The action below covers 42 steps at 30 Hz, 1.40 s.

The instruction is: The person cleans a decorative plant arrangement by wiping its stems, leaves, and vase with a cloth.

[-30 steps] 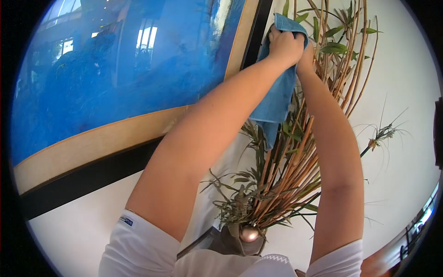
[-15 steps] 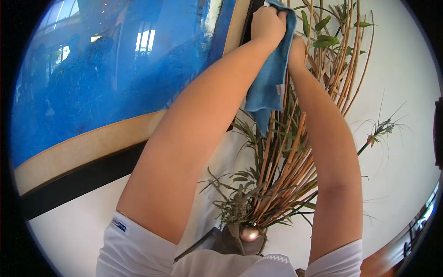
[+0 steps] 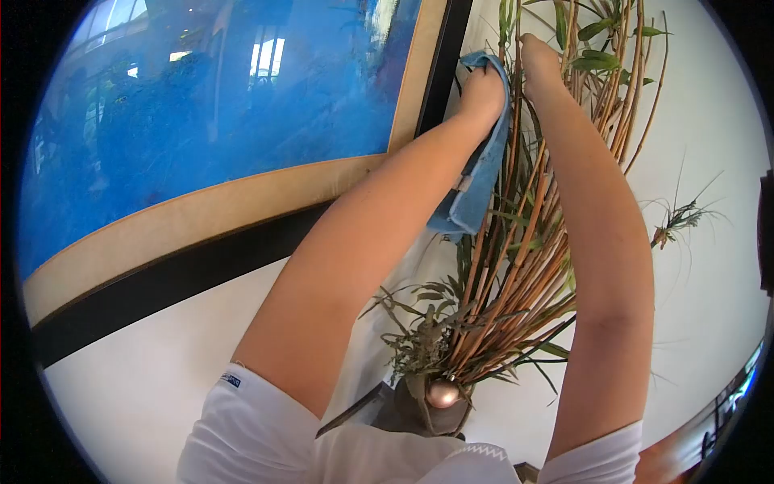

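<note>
My left hand grips a blue cloth, which drapes over the fingers and hangs down beside my forearm. The cloth is between the black frame edge of a large blue picture and a tall arrangement of dried stalks. To the right of the cloth, my right hand is up among the stalks, its fingers closed round a thin upright stalk; the fingertips are partly hidden.
The stalks and leaves rise from a dark pot with a shiny pinkish ball at its rim. A dry sprig sticks out to the right before the white wall. The picture's black lower frame runs along the left.
My left hand and the cloth have moved down and slightly right, away from the picture frame's edge. My right hand has shifted up and right with the stalks. The view has shifted slightly.
</note>
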Each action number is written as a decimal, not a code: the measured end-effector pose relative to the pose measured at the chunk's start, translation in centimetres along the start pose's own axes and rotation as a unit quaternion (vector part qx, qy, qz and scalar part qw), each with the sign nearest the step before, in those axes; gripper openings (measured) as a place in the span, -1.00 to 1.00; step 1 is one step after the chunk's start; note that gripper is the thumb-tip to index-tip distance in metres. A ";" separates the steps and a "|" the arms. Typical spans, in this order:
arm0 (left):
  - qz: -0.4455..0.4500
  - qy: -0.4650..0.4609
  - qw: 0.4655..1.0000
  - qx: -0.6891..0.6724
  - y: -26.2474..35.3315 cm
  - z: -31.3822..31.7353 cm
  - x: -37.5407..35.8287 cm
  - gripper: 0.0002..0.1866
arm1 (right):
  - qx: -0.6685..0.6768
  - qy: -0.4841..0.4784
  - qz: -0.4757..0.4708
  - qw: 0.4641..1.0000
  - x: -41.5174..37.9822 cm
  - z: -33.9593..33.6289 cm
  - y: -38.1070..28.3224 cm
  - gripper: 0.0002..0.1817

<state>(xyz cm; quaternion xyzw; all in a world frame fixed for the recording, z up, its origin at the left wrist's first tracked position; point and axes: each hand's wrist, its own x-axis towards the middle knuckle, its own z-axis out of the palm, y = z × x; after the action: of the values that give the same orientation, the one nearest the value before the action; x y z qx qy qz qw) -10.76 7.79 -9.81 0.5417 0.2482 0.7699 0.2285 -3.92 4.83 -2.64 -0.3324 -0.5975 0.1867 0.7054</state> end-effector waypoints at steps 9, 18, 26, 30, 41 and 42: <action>-0.057 -0.137 0.970 -0.191 2.2 0.1 2.8 -0.77 | 0.061 -0.054 0.003 0.997 0.4 -0.4 0.8 -0.75; 0.000 -0.110 0.980 -0.168 0.4 0.6 1.8 -0.77 | -0.010 -0.033 -0.092 0.995 0.5 0.0 1.3 -0.76; -0.059 -0.130 0.967 -0.212 -2.7 0.1 -0.2 -0.80 | 0.022 -0.060 -0.082 0.995 1.3 0.7 2.5 -0.76; -0.093 -0.123 0.967 -0.204 -2.8 -0.1 -3.0 -0.80 | -0.004 -0.113 -0.082 0.990 1.4 0.4 2.5 -0.75; -0.170 -0.118 0.971 -0.118 -5.7 -0.7 -10.3 -0.75 | -0.073 -0.101 -0.049 0.991 -0.2 0.7 1.9 -0.56; -0.181 -0.108 0.967 -0.144 -6.0 -0.6 -10.1 -0.69 | -0.073 -0.092 -0.048 0.992 -1.9 0.7 1.0 -0.51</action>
<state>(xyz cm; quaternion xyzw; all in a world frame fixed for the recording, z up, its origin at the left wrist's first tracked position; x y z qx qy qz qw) -7.74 6.09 -21.10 0.5287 0.2022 0.6807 0.4651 -4.89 4.48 -4.65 -0.3359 -0.6868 0.1384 0.6296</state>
